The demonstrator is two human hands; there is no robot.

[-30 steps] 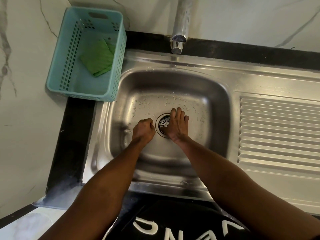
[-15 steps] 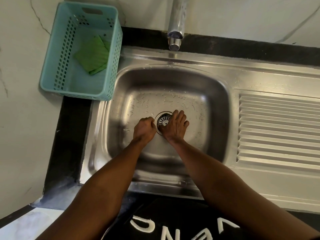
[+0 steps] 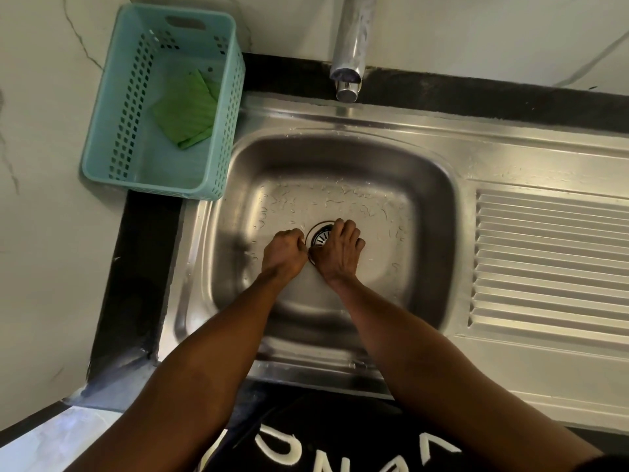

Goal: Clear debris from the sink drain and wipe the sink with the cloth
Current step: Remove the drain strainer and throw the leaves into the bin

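The steel sink (image 3: 340, 165) has thin strands of debris (image 3: 340, 201) scattered over its wet floor. At its middle is the round drain strainer (image 3: 321, 237), half covered by my hands. My left hand (image 3: 284, 253) is a closed fist just left of the drain, and nothing shows in it. My right hand (image 3: 340, 253) lies over the drain's right side, fingers curled in as if pinching debris at the rim; the fingertips are hidden. The two hands touch at the thumbs. The green cloth (image 3: 185, 110) lies folded in the teal basket (image 3: 109, 131).
The basket stands on the counter at the sink's back left corner. A chrome faucet (image 3: 350, 56) hangs over the basin's back edge. A ribbed drainboard (image 3: 551, 260) fills the right side. A black counter strip (image 3: 136, 267) runs along the left.
My right hand's fingers were stretched flat beside the drain and have now curled in over it. The left fist has stayed at the drain's left edge.
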